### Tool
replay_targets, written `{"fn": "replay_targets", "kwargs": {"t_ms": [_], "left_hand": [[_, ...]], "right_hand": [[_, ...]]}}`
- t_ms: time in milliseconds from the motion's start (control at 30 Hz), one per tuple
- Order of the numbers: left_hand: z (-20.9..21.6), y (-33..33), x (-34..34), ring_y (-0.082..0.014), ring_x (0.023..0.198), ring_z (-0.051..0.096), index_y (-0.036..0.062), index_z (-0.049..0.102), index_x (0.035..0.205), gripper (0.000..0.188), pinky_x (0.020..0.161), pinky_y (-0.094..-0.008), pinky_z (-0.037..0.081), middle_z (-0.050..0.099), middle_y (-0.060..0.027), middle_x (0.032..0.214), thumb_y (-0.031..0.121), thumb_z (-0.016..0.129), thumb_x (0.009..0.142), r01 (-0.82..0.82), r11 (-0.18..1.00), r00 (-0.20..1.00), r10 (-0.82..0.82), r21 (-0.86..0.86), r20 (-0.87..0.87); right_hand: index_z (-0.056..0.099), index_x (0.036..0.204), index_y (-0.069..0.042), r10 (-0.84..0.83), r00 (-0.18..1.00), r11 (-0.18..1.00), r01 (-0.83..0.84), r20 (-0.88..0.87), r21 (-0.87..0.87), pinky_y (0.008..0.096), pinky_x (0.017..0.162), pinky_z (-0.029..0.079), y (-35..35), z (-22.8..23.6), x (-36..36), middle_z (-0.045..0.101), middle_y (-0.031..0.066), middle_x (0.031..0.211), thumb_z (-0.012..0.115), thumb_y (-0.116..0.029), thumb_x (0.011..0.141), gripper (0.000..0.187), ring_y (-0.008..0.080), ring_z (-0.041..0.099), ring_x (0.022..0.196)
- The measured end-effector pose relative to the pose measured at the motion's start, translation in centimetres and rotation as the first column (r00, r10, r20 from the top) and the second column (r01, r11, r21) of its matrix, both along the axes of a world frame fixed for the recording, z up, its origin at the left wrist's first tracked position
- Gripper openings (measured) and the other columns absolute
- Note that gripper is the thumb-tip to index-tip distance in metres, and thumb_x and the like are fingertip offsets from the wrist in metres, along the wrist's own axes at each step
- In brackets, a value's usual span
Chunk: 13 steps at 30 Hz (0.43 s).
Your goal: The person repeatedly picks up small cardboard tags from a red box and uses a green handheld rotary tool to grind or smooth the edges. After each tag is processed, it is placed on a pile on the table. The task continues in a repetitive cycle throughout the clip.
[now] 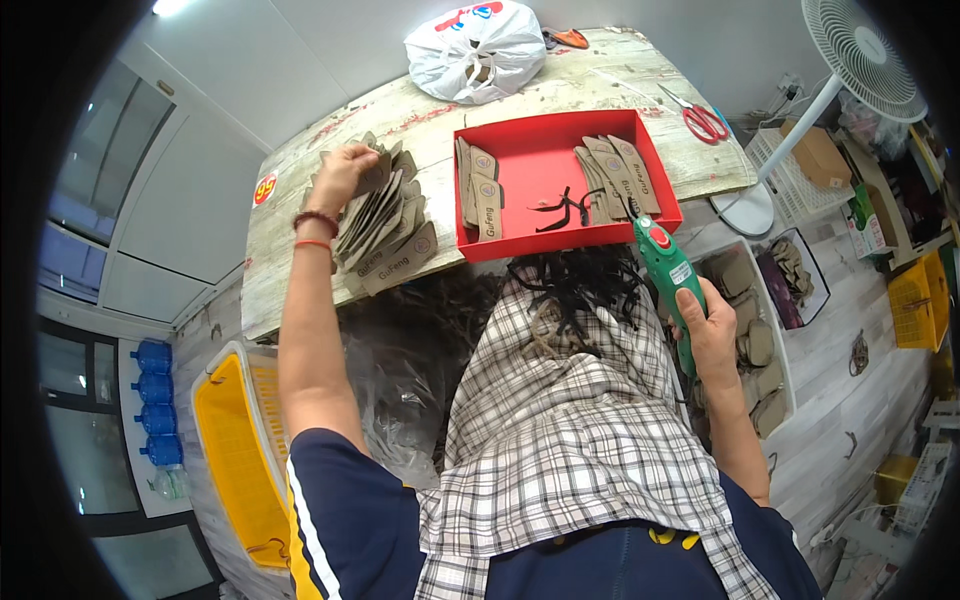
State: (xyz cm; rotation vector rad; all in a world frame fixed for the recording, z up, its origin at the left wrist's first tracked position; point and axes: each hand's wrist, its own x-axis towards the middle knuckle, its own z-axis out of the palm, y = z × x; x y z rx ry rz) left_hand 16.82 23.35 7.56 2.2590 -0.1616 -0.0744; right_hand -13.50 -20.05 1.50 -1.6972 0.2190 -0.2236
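My left hand point(345, 178) is at the far end of a fanned pile of brown fabric pieces point(385, 225) on the table. Its fingers are bent and closed on a piece at the pile's top, mostly hidden by the hand. With my right hand point(708, 330) I grip a slim green handheld power tool point(664, 268) that has a red button. The tool's tip is at the near right corner of a shallow red box point(530, 155). Inside the box, similar printed pieces stand in a left stack point(480, 195) and a right stack point(612, 175), with black strips point(567, 208) between them.
Black strips point(585, 290) lie on my checked apron. Red-handled scissors point(705, 122) and a white plastic bag point(475, 50) are on the table. A white fan point(865, 55) stands right. A bin of pieces point(765, 400) is beside my right arm, a yellow basket point(235, 450) at left.
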Motion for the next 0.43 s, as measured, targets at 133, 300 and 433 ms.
{"fn": "replay_targets", "kwargs": {"t_ms": [133, 300, 433], "left_hand": [[-4.5, -6.4, -1.6, -0.0308, 0.126, 0.040, 0.0153, 0.065, 0.120, 0.045, 0.105, -0.0510, 0.028, 0.052, -0.0154, 0.129, 0.035, 0.070, 0.080, -0.308, 0.719, 0.766, -0.200, 0.622, 0.610], [-8.7, -15.4, -3.1, -0.0337, 0.146, 0.013, 0.0077, 0.059, 0.124, 0.049, 0.114, -0.0609, 0.003, 0.033, -0.0160, 0.150, 0.038, 0.055, 0.086, -0.131, 0.347, 0.778, -0.545, 0.929, 0.313], [-10.8, -15.8, -1.4, -0.0349, 0.146, 0.008, 0.0100, 0.049, 0.136, 0.077, 0.114, -0.0618, 0.001, 0.025, -0.0145, 0.155, 0.052, 0.069, 0.074, -0.039, 0.211, 0.874, -0.467, 0.977, 0.136]], "right_hand": [[0.061, 0.113, 0.000, -0.030, 0.999, 0.999, 0.029, -0.023, -0.015, 0.0203, 0.052, 0.040, 0.1, -0.5, -0.2, 0.055, -0.0026, 0.074, 0.062, -0.035, 0.094, 0.040, 0.0037, 0.047, 0.059], [0.061, 0.111, 0.000, -0.006, 1.000, 0.999, 0.005, -0.029, -0.038, 0.0206, 0.052, 0.042, 0.3, -0.3, -0.1, 0.056, -0.0010, 0.076, 0.062, -0.036, 0.094, 0.040, 0.0047, 0.050, 0.061], [0.063, 0.113, -0.001, -0.017, 1.000, 0.996, 0.018, 0.019, -0.084, 0.0226, 0.053, 0.041, -0.2, -2.3, 0.0, 0.056, -0.0019, 0.073, 0.064, -0.038, 0.092, 0.043, 0.0042, 0.047, 0.059]]}}
